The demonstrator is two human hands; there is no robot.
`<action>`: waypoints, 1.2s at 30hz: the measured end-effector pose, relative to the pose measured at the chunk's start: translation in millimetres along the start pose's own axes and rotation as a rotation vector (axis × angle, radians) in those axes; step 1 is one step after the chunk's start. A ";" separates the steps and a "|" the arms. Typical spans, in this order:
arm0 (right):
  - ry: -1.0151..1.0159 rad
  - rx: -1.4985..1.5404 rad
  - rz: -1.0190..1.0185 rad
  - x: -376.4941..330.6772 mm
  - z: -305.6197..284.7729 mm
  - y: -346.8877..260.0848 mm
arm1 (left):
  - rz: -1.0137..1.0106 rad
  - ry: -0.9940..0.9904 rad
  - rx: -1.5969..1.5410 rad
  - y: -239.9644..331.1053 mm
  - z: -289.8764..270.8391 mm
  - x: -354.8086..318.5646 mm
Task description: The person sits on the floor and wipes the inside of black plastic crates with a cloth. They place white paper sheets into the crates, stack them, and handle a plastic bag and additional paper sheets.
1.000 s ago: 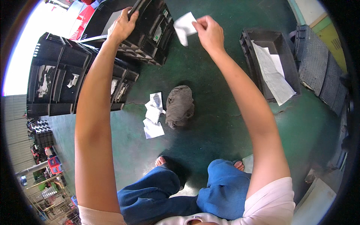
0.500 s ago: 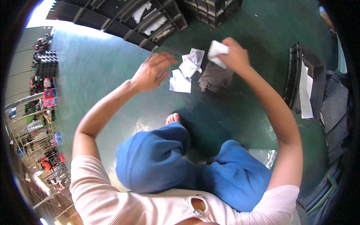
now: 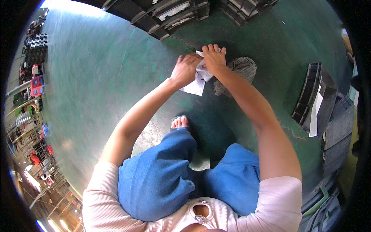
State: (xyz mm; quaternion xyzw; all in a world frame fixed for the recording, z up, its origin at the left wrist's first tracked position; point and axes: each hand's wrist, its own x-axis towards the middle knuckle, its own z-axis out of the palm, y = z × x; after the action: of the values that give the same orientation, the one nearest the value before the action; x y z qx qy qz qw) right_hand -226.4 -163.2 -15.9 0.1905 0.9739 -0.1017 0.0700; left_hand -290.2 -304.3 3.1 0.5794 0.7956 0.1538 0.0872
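Both hands meet over a cluster of white paper sheets on the green floor. My right hand is closed over white paper, whose edges show around its fingers. Close against it on the left, my left hand reaches onto the sheets with its fingers stretched out; its fingertips are partly blurred. The hands hide much of the paper. Just right of my right hand lies a crumpled grey striped cloth, partly behind my forearm.
Black plastic crates stand at the far side, with white paper inside. A black bin with a white sheet hanging out is at the right, beside dark grey panels. My sandalled foot rests nearer.
My right hand has moved left from above the cloth to the papers, bringing the white paper it held. My left hand has moved right onto the sheets. The view has shifted slightly.
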 end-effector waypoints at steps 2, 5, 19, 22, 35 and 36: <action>-0.009 0.001 -0.001 -2.0 9.1 2.1 | 0.042 -0.086 0.055 -3.4 10.1 4.2; 0.116 -0.133 -0.007 -8.3 13.9 5.3 | 0.113 -0.170 0.041 -7.3 20.1 8.2; 0.496 0.100 0.121 -271.0 -182.8 152.8 | 0.002 -0.404 -0.164 -80.0 36.0 53.8; 0.529 0.121 0.540 -396.5 -164.8 190.9 | 0.228 -0.214 -0.033 -93.0 9.4 70.9; 0.082 0.605 1.381 -643.8 82.5 167.0 | 0.473 -0.325 0.162 52.4 -55.5 91.9; 0.286 0.722 1.347 -633.0 68.6 173.1 | 0.488 -0.349 0.147 71.8 -61.5 92.6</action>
State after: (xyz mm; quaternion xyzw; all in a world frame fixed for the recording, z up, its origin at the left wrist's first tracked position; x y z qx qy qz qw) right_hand 427.8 -247.5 -1.3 0.7635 0.5543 -0.3226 -0.0758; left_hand -274.4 -205.1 89.3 0.7758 0.6150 0.0104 0.1408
